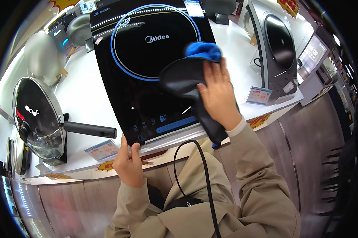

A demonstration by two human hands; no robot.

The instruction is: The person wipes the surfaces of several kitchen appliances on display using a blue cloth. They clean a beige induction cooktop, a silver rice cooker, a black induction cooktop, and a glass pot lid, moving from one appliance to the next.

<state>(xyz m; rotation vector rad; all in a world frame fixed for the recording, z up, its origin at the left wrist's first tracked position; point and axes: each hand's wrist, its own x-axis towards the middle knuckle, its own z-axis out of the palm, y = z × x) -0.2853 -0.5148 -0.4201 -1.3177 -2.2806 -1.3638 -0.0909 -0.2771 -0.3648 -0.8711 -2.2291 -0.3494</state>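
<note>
White counter [81, 83] runs beneath the black cooktop [147, 101], with grey floor [302, 158] below. My right hand [218, 93] lies flat on a black and blue cloth [181, 77], fingers extended rather than closed around it, on the cooktop's right part. My left hand [129, 164] is at its near left corner, thumb and index finger apart; I cannot tell whether they pinch it. White brand lettering sits ahead of my right hand, to its left, inside a blue ring. One printed price card [259, 95] stands right of that hand, another [101, 150] just left of my left hand, its small print hard to make out. My right palm hides some cloth; the cooktop's far edge is cut off.
</note>
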